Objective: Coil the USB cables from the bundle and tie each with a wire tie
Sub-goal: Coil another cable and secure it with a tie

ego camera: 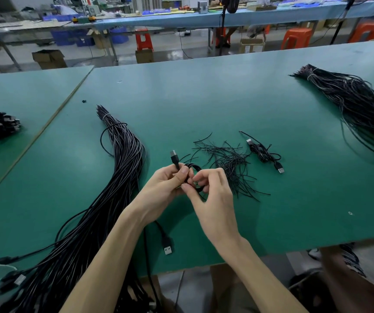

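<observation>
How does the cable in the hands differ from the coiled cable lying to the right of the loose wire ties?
The cable in the hands is gripped by the left hand and the right hand above the table; the coiled cable beside the wire ties lies on it, untouched. One plug of the held cable points up; the lying cable's two plugs rest flat. Both are black and coiled.

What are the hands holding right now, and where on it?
Both hold one coiled cable. The left hand grips it just below the upright plug; the right hand pinches the coil's near side.
</observation>
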